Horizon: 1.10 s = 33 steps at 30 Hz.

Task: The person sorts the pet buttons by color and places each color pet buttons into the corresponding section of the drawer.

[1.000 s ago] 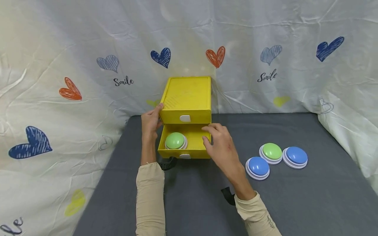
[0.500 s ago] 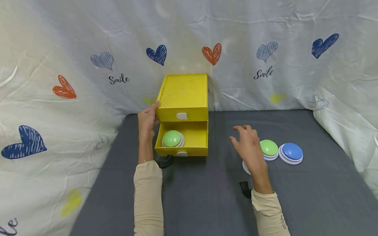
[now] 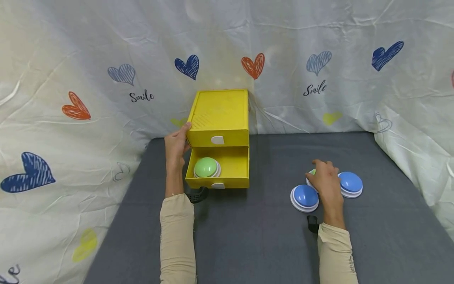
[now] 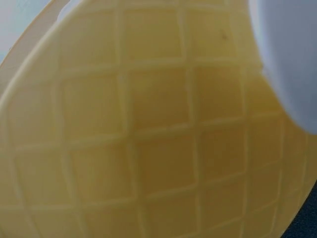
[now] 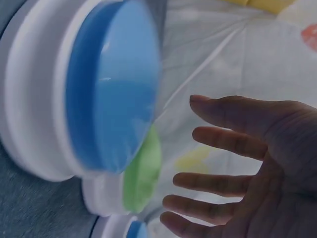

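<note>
A yellow two-drawer box (image 3: 218,110) stands at the back, its lower drawer (image 3: 234,163) pulled out. Inside that drawer, on the left, sits a green push button (image 3: 205,167) with a white base. My left hand (image 3: 175,146) holds the box's left front corner, thumb at the top edge. The left wrist view is filled by a yellow gridded surface (image 4: 158,99). Over another green button (image 3: 312,172), mostly covered in the head view, hovers my right hand (image 3: 327,184). The right wrist view shows its fingers (image 5: 213,183) spread with nothing between them.
Two blue buttons flank the covered green one: one nearer on the left (image 3: 306,196), one on the right (image 3: 350,182). A dark cloth (image 3: 248,236) covers the table. Behind hangs a white curtain (image 3: 283,35) printed with hearts.
My right hand has moved from beside the lower drawer rightward to the loose green button. The left hand stays at the box. The head view has shifted slightly.
</note>
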Each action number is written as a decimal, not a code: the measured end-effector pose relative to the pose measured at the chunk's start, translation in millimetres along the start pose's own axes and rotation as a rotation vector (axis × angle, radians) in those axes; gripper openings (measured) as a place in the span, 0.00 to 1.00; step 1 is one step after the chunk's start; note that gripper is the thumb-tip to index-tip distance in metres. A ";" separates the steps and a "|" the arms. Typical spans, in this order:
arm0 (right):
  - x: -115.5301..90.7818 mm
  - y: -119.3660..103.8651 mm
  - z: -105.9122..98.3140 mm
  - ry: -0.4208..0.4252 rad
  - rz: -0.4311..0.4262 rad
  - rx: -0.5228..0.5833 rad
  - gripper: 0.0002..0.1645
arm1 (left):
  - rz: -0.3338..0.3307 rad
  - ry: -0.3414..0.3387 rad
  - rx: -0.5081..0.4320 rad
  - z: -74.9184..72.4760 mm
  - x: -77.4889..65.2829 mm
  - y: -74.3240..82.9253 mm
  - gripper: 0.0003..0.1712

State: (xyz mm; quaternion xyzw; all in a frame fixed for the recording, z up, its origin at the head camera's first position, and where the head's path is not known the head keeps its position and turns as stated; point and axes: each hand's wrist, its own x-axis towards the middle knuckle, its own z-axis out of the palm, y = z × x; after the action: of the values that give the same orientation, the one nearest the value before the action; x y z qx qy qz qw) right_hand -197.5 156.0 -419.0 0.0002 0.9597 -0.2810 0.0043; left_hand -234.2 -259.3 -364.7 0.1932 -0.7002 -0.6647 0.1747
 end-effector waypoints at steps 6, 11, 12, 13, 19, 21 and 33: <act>4.6 16.3 4.8 -0.060 0.051 -0.002 0.31 | -0.004 0.003 -0.001 0.0 0.6 -1.8 0.33; 5.1 22.7 11.2 -0.053 0.065 0.022 0.31 | 0.000 0.000 0.003 -0.8 0.8 -2.4 0.33; 5.3 23.1 12.4 -0.040 0.061 0.024 0.30 | 0.001 0.002 0.003 -1.0 1.0 -2.2 0.33; 5.7 23.5 13.4 -0.027 0.055 0.025 0.30 | 0.001 0.004 0.003 -1.1 1.1 -2.0 0.33; 6.3 23.3 15.7 0.082 0.028 0.026 0.28 | -0.003 -0.003 -0.004 -0.1 2.1 -2.8 0.34; 7.1 22.5 15.4 0.102 0.029 0.028 0.27 | -0.002 -0.005 -0.002 0.2 2.0 -2.9 0.34; 9.1 10.1 8.9 0.337 -0.031 0.034 0.26 | 0.007 -0.008 0.002 -0.9 0.7 -1.5 0.33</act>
State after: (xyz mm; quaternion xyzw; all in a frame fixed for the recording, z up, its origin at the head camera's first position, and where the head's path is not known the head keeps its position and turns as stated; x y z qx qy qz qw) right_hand -206.5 159.7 -432.1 0.0326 0.9417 -0.2934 -0.1612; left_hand -234.3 -260.4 -366.1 0.1883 -0.7024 -0.6639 0.1743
